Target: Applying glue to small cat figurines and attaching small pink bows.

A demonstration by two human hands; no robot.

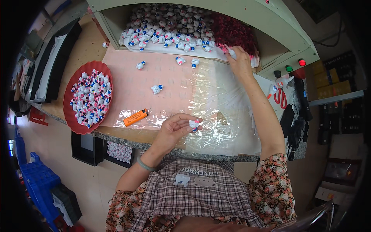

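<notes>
Between the thumb and fingers of my left hand (174,129) is a small white figurine (194,124) with pink and blue parts, held above the front of the table. My right hand (241,62) reaches to the cabinet's front right and grips a small white tube (232,53) with a narrow tip. That tip is at the edge of a heap of small dark-pink pieces (234,33); whether it touches one I cannot tell. Beside the heap, inside the cabinet, lie many white-and-blue figurines (166,36). A few loose figurines (157,89) rest on the pink table sheet.
A red scalloped bowl (68,112) full of figurines stands at left. An orange lighter-shaped object (135,118) lies near the front. Red-handled scissors (283,99) are at right, below the cabinet (270,58) with its lit buttons. A long black tray (69,38) sits far left.
</notes>
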